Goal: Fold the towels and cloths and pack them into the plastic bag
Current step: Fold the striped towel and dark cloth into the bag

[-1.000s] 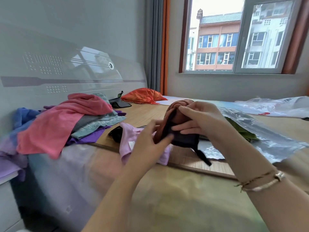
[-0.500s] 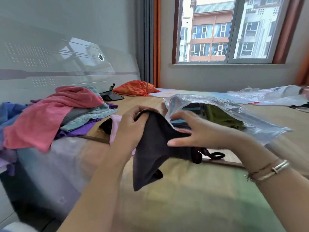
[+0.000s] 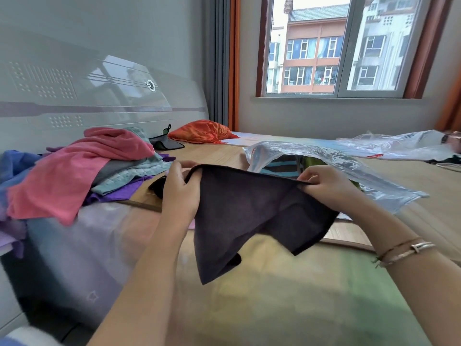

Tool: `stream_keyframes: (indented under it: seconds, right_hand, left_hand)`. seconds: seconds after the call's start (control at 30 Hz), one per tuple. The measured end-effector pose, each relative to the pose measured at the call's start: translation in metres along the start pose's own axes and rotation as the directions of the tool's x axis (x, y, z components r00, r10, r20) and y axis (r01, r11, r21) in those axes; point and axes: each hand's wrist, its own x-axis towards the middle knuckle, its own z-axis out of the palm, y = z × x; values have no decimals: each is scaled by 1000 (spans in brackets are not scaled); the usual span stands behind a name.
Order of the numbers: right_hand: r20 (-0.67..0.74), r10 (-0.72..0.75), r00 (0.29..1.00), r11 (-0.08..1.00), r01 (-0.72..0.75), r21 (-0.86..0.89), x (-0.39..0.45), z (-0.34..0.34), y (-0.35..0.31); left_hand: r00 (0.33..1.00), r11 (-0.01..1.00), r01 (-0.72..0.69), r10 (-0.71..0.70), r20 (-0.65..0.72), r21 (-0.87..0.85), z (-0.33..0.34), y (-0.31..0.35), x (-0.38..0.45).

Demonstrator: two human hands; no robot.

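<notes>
Pinching dark cloth [image 3: 252,216] top edge — both hands' fingers [image 3: 309,177]; plastic bag [image 3: 349,168] contents half-hidden.

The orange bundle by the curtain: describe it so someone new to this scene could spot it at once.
Start at the window and drop to the far end of the bed, by the orange curtain. There lies the orange bundle, crumpled and shiny, just past the black pouch. It lies apart from the cloth pile, alone.
</notes>
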Motion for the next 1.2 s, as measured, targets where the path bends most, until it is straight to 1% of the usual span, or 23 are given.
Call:
stream_keyframes:
  seconds: [0.03, 0.07, 0.1, 0.13, 0.17, 0.2, 0.23, 0.33, 0.37, 0.4, 0.43, 0.5, 0.53, 0.63, 0.67, 0.73, 0.8, 0.87, 0.93, 1.0, 1.03, 1.1, 1.2]
  right_hand:
    - [17, 22, 1000, 989, -24, 143, -3, -4, -5]
    - [62, 26, 998, 963, -41, 267, -7, -8, -10]
    - [123, 2, 992, 933, -47, 357, -12, -12, -16]
    - [187, -39, 982, 912, -42, 408, -17, -16, -21]
    - [247, -83, 965, 904, -31, 427, -21, -20, -25]
    - [306, -124, 944, 908, -16, 419, -25, -24, -29]
    - [368, -160, 916, 922, 6, 387, -27, -28, -31]
    - [565, -217, 796, 969, 103, 226, -31, -36, -34]
    - [586, -208, 783, 976, 128, 176, -30, -36, -33]
    - [565, -200, 801, 980, 156, 125, -28, -34, -31]
    - [509, -197, 838, 980, 186, 73, -25, -30, -28]
    - [361, -218, 907, 970, 241, -20, -17, -21, -18]
    - [304, -233, 924, 965, 257, -43, -13, -17, -14]
    - [247, -303, 920, 947, 319, -25, -14, -5, -15]
    - [259, -341, 904, 934, 357, -14, -18, -2, -20]
    - [315, -413, 855, 903, 429, 20, -24, 3, -32]
    - [348, -459, 818, 881, 470, 56, -27, 6, -42]
    - [351, -468, 811, 875, 481, 56, -28, 7, -46]
    - [380, -420, 824, 901, 428, 69, -29, 7, -46]
    - [410, -367, 835, 923, 383, 45, -28, 7, -42]
    - [396, -359, 845, 921, 389, 4, -28, 6, -40]
    - [310, -382, 871, 907, 418, -56, -25, 5, -36]
    - [90, -425, 901, 899, 431, -74, -20, 3, -31]
  left_hand:
    - [999, 996, -13, 16, -30, 86, 0, -4, 1]
    - [997, 974, -43, 57, -55, 222, -1, -8, 3]
    - [991, 916, -69, 108, -78, 394, -3, -10, 3]
    - [983, 826, -71, 154, -103, 558, -5, -11, 2]
    - [975, 744, -56, 184, -124, 666, -7, -10, 1]
    - [970, 697, -56, 206, -125, 715, -9, -10, 0]
    - [970, 684, -72, 217, -108, 726, -11, -10, -1]
    - [978, 740, -52, 174, -116, 671, -12, -5, -5]
    - [977, 755, -37, 164, -134, 655, -10, -5, -6]
    - [978, 775, -33, 156, -140, 632, -8, -5, -6]
    - [983, 809, -35, 135, -127, 587, -6, -6, -5]
    - [994, 908, -34, 75, -82, 417, -2, -11, 0]
    - [996, 939, -37, 63, -63, 343, 0, -12, 1]
    - [998, 981, -66, 63, 24, 181, 13, -5, -5]
    - [996, 992, -68, 61, 62, 105, 20, 1, -11]
    - [990, 998, -47, 42, 133, 32, 29, 10, -21]
    - [976, 999, 16, -7, 218, -40, 37, 10, -21]
    - [955, 993, 79, -51, 293, -85, 39, 10, -24]
    - [963, 991, 59, -25, 269, -121, 42, 5, -25]
    - [977, 999, -24, 30, 210, -35, 44, 0, -27]
    - [980, 999, -49, 49, 194, -2, 44, -1, -28]
    - [980, 998, -53, 49, 194, 17, 43, -3, -25]
    - [970, 997, -50, 62, 233, -59, 42, -1, -24]
